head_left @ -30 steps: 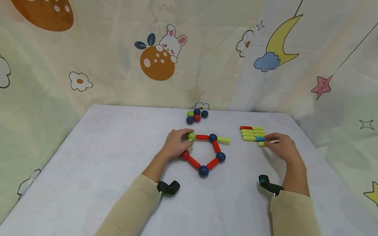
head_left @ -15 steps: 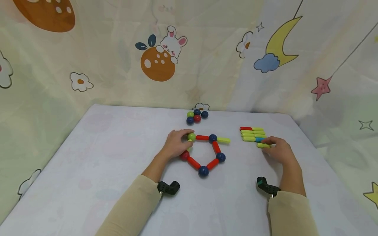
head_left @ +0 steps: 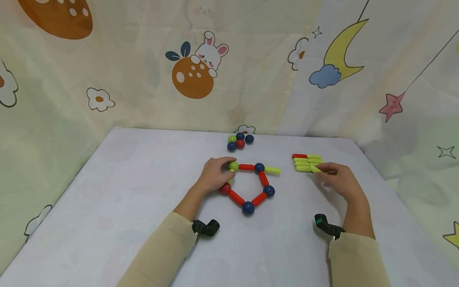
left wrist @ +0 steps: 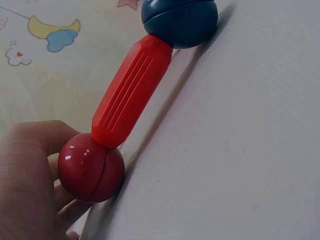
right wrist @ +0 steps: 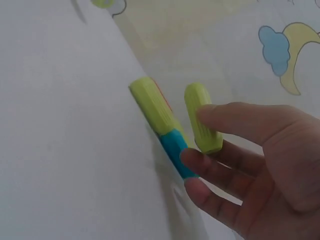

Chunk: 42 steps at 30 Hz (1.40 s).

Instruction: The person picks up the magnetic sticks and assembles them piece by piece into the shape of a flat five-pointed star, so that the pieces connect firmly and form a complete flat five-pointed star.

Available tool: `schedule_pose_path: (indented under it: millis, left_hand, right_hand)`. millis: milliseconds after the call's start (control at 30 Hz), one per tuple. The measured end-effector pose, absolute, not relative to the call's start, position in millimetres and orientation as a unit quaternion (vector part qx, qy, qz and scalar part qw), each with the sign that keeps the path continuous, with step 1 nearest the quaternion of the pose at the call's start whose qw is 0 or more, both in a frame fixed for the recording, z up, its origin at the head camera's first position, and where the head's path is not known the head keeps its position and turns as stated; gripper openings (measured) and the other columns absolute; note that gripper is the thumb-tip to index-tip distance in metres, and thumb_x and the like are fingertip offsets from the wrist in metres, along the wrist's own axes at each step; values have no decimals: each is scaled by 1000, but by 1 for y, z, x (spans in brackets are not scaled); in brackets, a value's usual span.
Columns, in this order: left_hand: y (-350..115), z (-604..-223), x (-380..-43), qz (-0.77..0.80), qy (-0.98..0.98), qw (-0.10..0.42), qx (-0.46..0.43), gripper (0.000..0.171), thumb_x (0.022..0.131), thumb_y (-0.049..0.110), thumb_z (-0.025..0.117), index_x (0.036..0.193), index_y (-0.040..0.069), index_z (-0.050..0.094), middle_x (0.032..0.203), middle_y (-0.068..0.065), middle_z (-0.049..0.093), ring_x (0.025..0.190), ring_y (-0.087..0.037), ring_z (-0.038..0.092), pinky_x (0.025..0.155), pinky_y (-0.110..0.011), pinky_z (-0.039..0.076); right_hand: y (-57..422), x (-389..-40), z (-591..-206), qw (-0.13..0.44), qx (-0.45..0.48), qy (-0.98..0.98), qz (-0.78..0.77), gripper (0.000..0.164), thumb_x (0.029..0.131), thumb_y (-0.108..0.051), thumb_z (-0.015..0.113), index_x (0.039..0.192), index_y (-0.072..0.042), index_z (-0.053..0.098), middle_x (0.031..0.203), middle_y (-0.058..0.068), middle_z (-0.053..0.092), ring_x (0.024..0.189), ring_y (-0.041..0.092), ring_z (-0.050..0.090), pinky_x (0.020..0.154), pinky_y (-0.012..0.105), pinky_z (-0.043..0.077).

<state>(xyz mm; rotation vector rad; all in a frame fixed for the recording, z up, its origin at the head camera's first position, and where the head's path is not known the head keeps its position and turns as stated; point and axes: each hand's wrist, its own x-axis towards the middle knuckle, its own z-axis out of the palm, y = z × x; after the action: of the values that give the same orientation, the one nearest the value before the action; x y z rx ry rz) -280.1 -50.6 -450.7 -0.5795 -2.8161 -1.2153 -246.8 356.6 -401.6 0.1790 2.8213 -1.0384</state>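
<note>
My left hand (head_left: 213,174) pinches the green ball (head_left: 234,166) of a magnetic ball-and-stick ring lying on the table. Along the ring, red sticks (head_left: 246,167) join several blue balls (head_left: 248,208) and a red ball (head_left: 225,189), which sits beside the left palm; a green stick by the thumb is partly covered. One more green stick (head_left: 272,170) juts out to the right from the upper blue ball. In my right hand (head_left: 340,180), a loose green stick (right wrist: 202,120) is pinched between thumb and fingers, raised close over the stick pile.
Several green sticks (head_left: 303,168) lie in rows on the right, with a red stick (head_left: 299,156) at the back and a blue stick (right wrist: 176,150) near the right fingers. Loose balls (head_left: 240,144) cluster at the table's back edge, before a printed cloth backdrop (head_left: 143,79).
My right hand has picked up the nearest green stick from the table and raised it over the pile, covering the blue stick in the head view. The left hand keeps its hold.
</note>
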Motion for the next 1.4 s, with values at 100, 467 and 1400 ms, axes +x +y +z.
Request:
schedule_pose_path:
  millis: [100,467,1400]
  left_hand:
    - [-50,-450,-280,-390,-902,10,-186,50,93,26,65,142,17,63,142,-5,65,136,-25,55,126,-55,23]
    - [-50,-449,-281,-386,-905,8,-181,49,94,27,64,142,19,62,142,-3,65,134,-24,54,123,-53,28]
    - [-49,-449,-279,-391,-904,6,-174,49,94,27,65,142,19,62,143,-4,65,137,-25,54,127,-54,21]
  right_hand:
    - [354,-247,-403,63,61,924,-373,57,102,-39,62,148,-6,53,151,23,47,111,31,65,88,32,51]
    - [344,-254,-411,43,32,882,-468,56,99,-37,70,145,-8,56,158,12,40,100,3,63,84,14,54]
    - [309,-267,-427,164,-35,816,-553,47,97,-27,72,135,-2,62,122,1,64,103,17,64,88,24,58]
